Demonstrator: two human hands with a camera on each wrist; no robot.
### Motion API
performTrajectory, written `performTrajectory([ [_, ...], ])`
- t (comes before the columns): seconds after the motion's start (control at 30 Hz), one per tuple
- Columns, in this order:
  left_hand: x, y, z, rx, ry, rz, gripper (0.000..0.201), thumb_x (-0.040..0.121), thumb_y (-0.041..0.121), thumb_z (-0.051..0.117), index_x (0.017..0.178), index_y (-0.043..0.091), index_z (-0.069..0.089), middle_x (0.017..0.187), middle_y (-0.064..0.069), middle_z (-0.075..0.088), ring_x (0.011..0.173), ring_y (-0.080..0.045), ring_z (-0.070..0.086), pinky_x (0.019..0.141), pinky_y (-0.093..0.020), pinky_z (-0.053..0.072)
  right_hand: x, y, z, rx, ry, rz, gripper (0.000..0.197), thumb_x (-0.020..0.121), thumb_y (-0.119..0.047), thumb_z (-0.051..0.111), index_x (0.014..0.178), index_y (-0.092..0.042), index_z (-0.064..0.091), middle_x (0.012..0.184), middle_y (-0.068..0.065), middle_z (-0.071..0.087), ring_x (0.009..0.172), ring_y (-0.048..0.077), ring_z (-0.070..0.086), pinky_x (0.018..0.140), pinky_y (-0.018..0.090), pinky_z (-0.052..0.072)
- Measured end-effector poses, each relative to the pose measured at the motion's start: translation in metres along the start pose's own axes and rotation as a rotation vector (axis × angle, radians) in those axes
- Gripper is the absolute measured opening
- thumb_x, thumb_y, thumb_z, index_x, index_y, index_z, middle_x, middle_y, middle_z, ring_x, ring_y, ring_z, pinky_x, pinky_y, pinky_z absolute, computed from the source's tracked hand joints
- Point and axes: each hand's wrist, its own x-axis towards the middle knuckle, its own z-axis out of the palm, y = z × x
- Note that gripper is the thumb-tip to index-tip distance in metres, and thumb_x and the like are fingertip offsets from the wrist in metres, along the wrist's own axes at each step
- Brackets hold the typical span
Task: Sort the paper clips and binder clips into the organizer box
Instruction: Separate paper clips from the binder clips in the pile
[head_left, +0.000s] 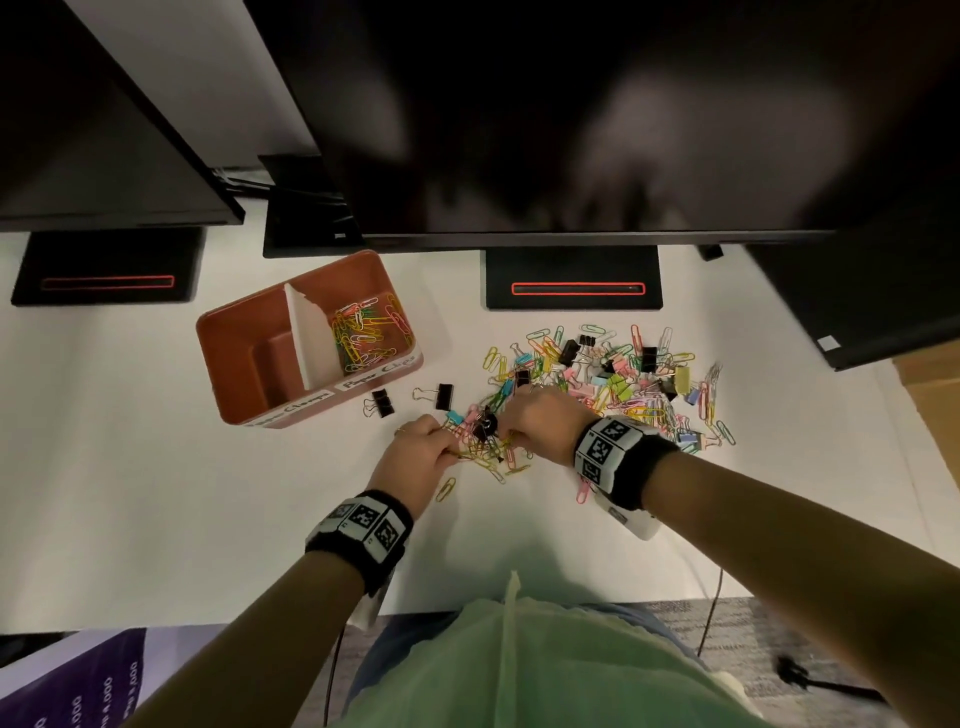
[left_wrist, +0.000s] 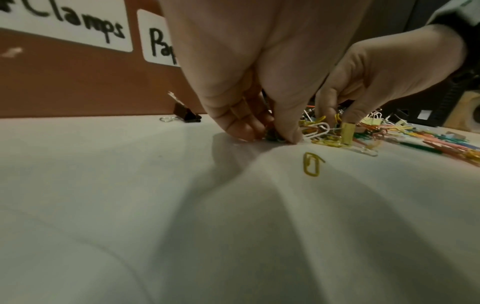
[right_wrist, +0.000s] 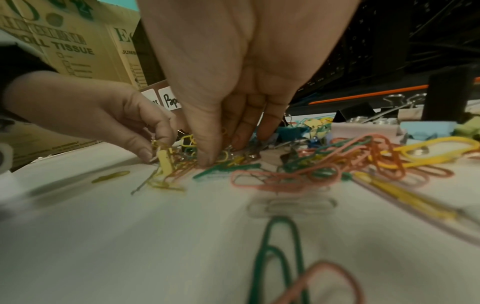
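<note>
A brown organizer box (head_left: 249, 338) stands at the back left; its right compartment holds coloured paper clips (head_left: 369, 332), and the left one looks bare. A big pile of mixed clips (head_left: 613, 379) lies right of centre. Between my hands sits a small tangle of clips (head_left: 483, 441). My left hand (head_left: 447, 453) pinches yellow paper clips at the tangle's left edge, its fingertips (left_wrist: 293, 137) down on the table. My right hand (head_left: 511, 432) digs curled fingers (right_wrist: 207, 158) into the tangle and grips clips there. A yellow binder clip (right_wrist: 166, 162) hangs in the tangle.
Two black binder clips (head_left: 382, 402) (head_left: 442, 396) lie in front of the box. A loose yellow paper clip (left_wrist: 311, 164) lies near my left hand. Monitors on black stands (head_left: 571, 280) overhang the back. Cardboard boxes (right_wrist: 78, 47) are off to the side.
</note>
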Motion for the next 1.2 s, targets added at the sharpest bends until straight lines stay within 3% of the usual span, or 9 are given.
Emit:
performTrajectory([
  [0.17, -0.010, 0.000, -0.024, -0.042, 0.057, 0.048, 0.006, 0.081, 0.013, 0.067, 0.087, 0.012, 0.069, 0.088, -0.002, 0.061, 0.085, -0.021, 0.055, 0.077, -0.036, 0.049, -0.004, -0.001, -0.018, 0.093, -0.027, 0.038, 0.022, 0.092, -0.017, 0.050, 0.110, -0.015, 0.064, 0.113, 0.006, 0.062, 0.103, 0.024, 0.058, 0.087, 0.034, 0.048],
  [0.4, -0.016, 0.019, -0.109, -0.139, 0.263, 0.076, 0.004, 0.082, 0.013, 0.066, 0.085, 0.015, 0.065, 0.085, 0.006, 0.056, 0.076, -0.001, 0.054, 0.068, -0.007, 0.043, 0.016, -0.031, -0.082, 0.231, 0.246, -0.066, 0.016, 0.090, -0.016, 0.056, 0.101, -0.014, 0.067, 0.100, 0.004, 0.064, 0.088, 0.017, 0.059, 0.088, 0.031, 0.050],
  [0.57, 0.004, 0.015, -0.156, -0.174, 0.438, -0.069, 0.005, 0.083, 0.019, 0.065, 0.083, 0.023, 0.061, 0.084, 0.002, 0.060, 0.070, -0.002, 0.054, 0.065, -0.008, 0.042, 0.074, -0.071, -0.123, 0.231, 0.398, -0.074, 0.018, 0.086, -0.017, 0.062, 0.103, -0.012, 0.066, 0.106, 0.006, 0.063, 0.096, 0.018, 0.057, 0.086, 0.028, 0.045],
  [0.67, 0.020, 0.000, -0.162, -0.166, 0.356, -0.221, 0.016, 0.082, 0.025, 0.067, 0.097, 0.021, 0.064, 0.094, 0.001, 0.067, 0.080, -0.009, 0.059, 0.074, -0.016, 0.044, 0.107, -0.085, -0.124, 0.218, 0.339, -0.004, 0.029, 0.084, -0.017, 0.064, 0.113, -0.012, 0.061, 0.110, 0.006, 0.065, 0.101, 0.020, 0.059, 0.086, 0.026, 0.044],
  [0.77, 0.023, -0.007, -0.157, -0.092, 0.287, -0.263, 0.040, 0.081, 0.027, 0.067, 0.118, 0.015, 0.058, 0.116, -0.002, 0.059, 0.097, -0.011, 0.056, 0.089, -0.025, 0.045, 0.113, -0.086, -0.116, 0.253, 0.278, 0.006, 0.041, 0.085, -0.016, 0.064, 0.124, -0.012, 0.054, 0.119, 0.008, 0.062, 0.107, 0.022, 0.060, 0.095, 0.033, 0.048],
  [0.83, 0.018, -0.005, -0.154, -0.075, 0.329, -0.171, 0.041, 0.083, 0.025, 0.066, 0.122, 0.015, 0.057, 0.119, 0.000, 0.053, 0.099, -0.014, 0.056, 0.093, -0.029, 0.047, 0.102, -0.078, -0.111, 0.296, 0.316, -0.020, 0.034, 0.087, -0.016, 0.060, 0.121, -0.014, 0.056, 0.119, 0.007, 0.061, 0.103, 0.019, 0.060, 0.093, 0.032, 0.049],
  [0.97, 0.000, 0.007, -0.125, -0.118, 0.260, 0.032, 0.029, 0.083, 0.018, 0.065, 0.112, 0.017, 0.063, 0.101, 0.010, 0.053, 0.080, -0.002, 0.055, 0.076, -0.015, 0.046, 0.062, -0.048, -0.089, 0.287, 0.356, -0.043, 0.017, 0.088, -0.024, 0.059, 0.104, -0.019, 0.063, 0.102, 0.000, 0.061, 0.084, 0.009, 0.053, 0.082, 0.029, 0.050],
  [1.07, -0.002, 0.005, -0.088, -0.096, 0.056, 0.039, 0.030, 0.083, 0.019, 0.065, 0.112, 0.021, 0.060, 0.102, 0.008, 0.051, 0.079, -0.001, 0.052, 0.073, -0.017, 0.043, 0.036, -0.031, -0.063, 0.210, 0.123, -0.009, 0.026, 0.083, -0.037, 0.064, 0.106, -0.026, 0.064, 0.105, -0.001, 0.059, 0.088, 0.009, 0.049, 0.081, 0.029, 0.046],
  [1.2, 0.007, 0.003, -0.044, -0.043, -0.134, -0.008, 0.038, 0.082, 0.022, 0.066, 0.118, 0.020, 0.055, 0.116, -0.002, 0.048, 0.095, -0.016, 0.052, 0.086, -0.027, 0.045, 0.027, -0.024, -0.034, 0.089, -0.057, 0.021, 0.036, 0.077, -0.041, 0.068, 0.111, -0.029, 0.062, 0.109, 0.002, 0.058, 0.101, 0.021, 0.055, 0.089, 0.037, 0.046],
])
